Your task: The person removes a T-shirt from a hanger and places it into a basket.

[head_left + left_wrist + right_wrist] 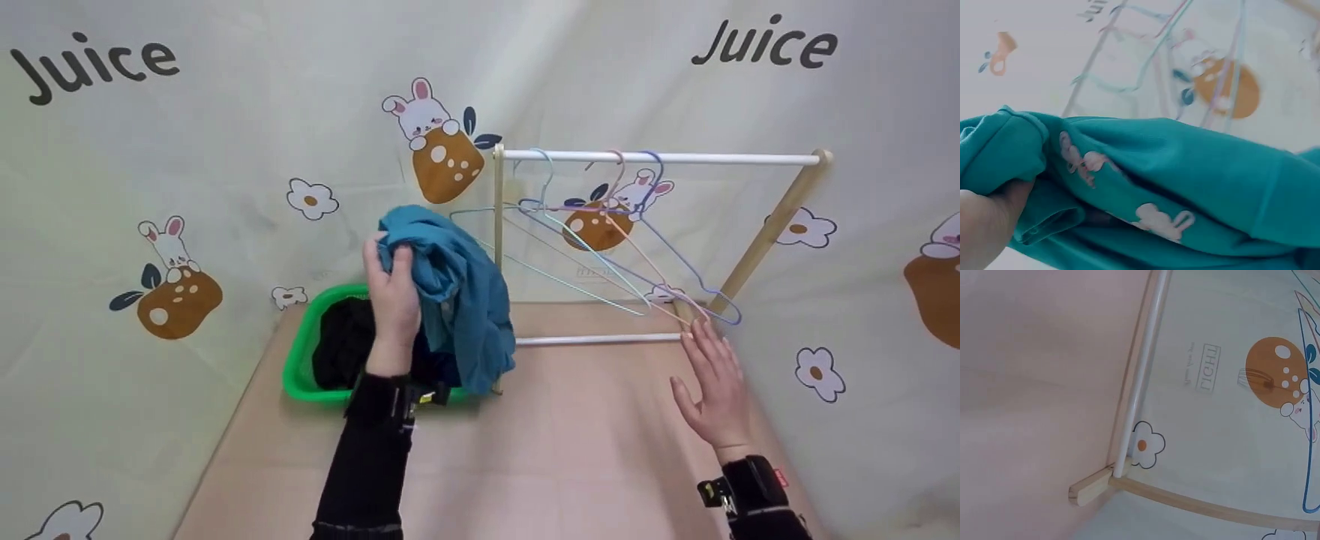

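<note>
My left hand (391,304) grips a bunched teal garment (472,315) above the green basket. In the left wrist view its cloth (1196,163) fills the lower half, with pale pink figures printed on it and the thumb tucked into a fold. My right hand (716,390) is held up with fingers extended and nothing in them, fingertips right by the lower ends of the hangers in the head view. A light blue hanger (596,259), a pink hanger (645,259) and a dark blue hanger (682,259) hang from the rack's white bar (720,159).
The green basket (294,367) holds dark clothes (341,349). The rack has wooden side posts (772,225) and a white lower rod (600,340); its wooden foot (1092,488) rests on the pinkish tabletop (555,450). A printed cloth backdrop (247,135) encloses the back and sides.
</note>
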A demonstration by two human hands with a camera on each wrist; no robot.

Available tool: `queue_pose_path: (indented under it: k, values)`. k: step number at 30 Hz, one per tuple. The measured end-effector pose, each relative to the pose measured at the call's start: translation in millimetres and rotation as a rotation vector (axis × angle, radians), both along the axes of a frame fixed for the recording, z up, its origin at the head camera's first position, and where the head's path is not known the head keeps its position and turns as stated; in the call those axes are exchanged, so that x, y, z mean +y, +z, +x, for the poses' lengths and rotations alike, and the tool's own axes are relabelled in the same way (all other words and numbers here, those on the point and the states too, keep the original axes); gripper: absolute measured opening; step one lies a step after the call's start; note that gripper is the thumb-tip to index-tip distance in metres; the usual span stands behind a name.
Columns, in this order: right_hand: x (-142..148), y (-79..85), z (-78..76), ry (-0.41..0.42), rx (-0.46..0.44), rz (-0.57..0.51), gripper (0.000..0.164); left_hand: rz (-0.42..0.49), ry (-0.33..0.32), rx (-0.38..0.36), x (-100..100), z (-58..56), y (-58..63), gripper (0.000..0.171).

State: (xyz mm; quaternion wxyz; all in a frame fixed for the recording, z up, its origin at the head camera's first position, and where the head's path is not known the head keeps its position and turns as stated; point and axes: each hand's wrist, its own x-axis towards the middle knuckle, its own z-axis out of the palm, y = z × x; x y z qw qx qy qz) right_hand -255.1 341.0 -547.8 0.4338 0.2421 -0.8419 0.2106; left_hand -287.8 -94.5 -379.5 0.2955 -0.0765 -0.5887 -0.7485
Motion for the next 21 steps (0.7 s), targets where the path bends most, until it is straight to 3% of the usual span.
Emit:
queue_pose_path:
  k: [4,6,8,10,12,16,18,21]
  values:
    - [1,-4.7,0.6,-0.011,0.018,0.003,0.058,-0.124,0.093,0.090,-17,-7.2,2.7,0.016]
    - [2,-6.9,0.4,-0.018,0.020,0.008,0.059,-0.166,0.107,0.092,-23,-14.1,-3.4,0.013]
    - [2,-9.0,1.1,-0.014,0.015,0.016,0.056,-0.212,0.109,0.045,-29,-21.1,-14.7,0.013]
    - [3,-11.8,2.0,-0.002,0.008,0.019,0.055,-0.297,0.112,-0.050,-33,-27.7,-30.9,0.015]
    - [3,-15.2,2.8,0.011,0.002,0.020,0.057,-0.441,0.107,-0.148,-36,-33.6,-52.0,0.018]
    - [0,-22.0,2.0,0.026,-0.019,0.019,0.059,-0.876,0.102,-0.271,-41,-41.5,-101.4,0.023]
    - [-3,-24.9,0.8,0.028,-0.032,0.021,0.058,-1.069,0.107,-0.300,-43,-40.4,-125.2,0.026]
    - [-7,-28.5,-1.7,0.039,-0.054,0.029,0.057,-1.269,0.088,-0.390,-44,-34.0,-154.5,0.031]
